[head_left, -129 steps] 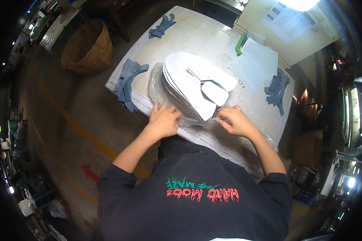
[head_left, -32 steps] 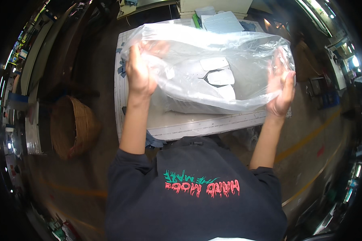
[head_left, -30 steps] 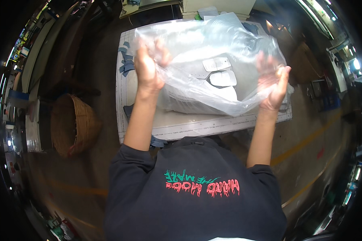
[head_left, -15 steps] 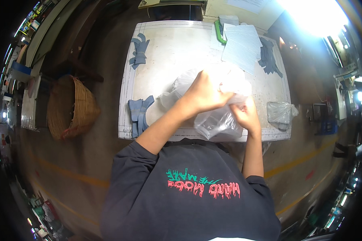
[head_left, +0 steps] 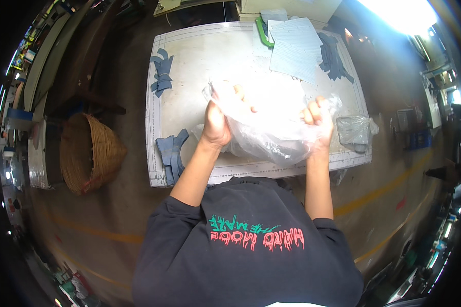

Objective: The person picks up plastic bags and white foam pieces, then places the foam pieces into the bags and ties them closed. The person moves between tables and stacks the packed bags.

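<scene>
A large clear plastic bag [head_left: 271, 138] is stretched between my two hands above the near half of the white table. My left hand [head_left: 221, 120] grips its left edge, with the fingers curled over the film. On the other side, my right hand [head_left: 318, 122] is closed around the bag's right edge, and a crumpled end sticks out past the knuckles. The bag sags in the middle. Bright glare washes out its upper part, so I cannot tell whether anything is inside.
Blue-grey fabric pieces lie at the table's far left [head_left: 162, 73], near left [head_left: 171, 153] and far right [head_left: 334, 56]. Lined paper sheets [head_left: 296, 48] lie beside a green-handled object [head_left: 263, 31]. A packed plastic bag [head_left: 354, 134] sits at the right edge. A wicker basket [head_left: 105, 153] stands on the floor left.
My hands have moved apart, the left one leftward and the right one slightly right. The bag, bunched between them before, is now spread wide.
</scene>
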Motion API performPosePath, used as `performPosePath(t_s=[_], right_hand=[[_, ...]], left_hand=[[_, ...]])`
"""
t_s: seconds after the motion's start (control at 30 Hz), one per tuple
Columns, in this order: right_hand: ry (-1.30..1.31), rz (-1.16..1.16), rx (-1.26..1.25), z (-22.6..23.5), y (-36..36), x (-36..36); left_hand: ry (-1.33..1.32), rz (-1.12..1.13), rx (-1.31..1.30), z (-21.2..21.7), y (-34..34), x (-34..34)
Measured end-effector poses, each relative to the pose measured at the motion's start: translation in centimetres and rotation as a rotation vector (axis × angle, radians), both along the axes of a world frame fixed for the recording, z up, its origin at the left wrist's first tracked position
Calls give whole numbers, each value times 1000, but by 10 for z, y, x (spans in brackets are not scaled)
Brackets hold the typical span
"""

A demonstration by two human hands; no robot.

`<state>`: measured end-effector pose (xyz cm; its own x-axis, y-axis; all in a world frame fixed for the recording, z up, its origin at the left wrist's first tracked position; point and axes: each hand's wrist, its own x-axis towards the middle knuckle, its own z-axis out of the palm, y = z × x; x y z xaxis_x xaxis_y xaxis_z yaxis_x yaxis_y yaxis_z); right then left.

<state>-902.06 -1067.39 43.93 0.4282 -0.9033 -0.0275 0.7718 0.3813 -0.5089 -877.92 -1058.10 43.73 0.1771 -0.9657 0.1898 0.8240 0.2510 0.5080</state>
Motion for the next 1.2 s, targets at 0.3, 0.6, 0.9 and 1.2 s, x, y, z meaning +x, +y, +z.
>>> performPosePath(t_s=[0.3,0.6,0.9,1.2], right_hand=[[1035,-21,-571,4,4,34],[1515,-83,-989,3,22,50],[1045,522,-989,25,20,39],[623,69,-275,3,22,41]], left_hand=[[-813,180,102,-2,-1,-14],[-712,-124,337,20,4,-19],[-1741,222,269,44,-10,-37],[-1422,14,74,24,13,-30]])
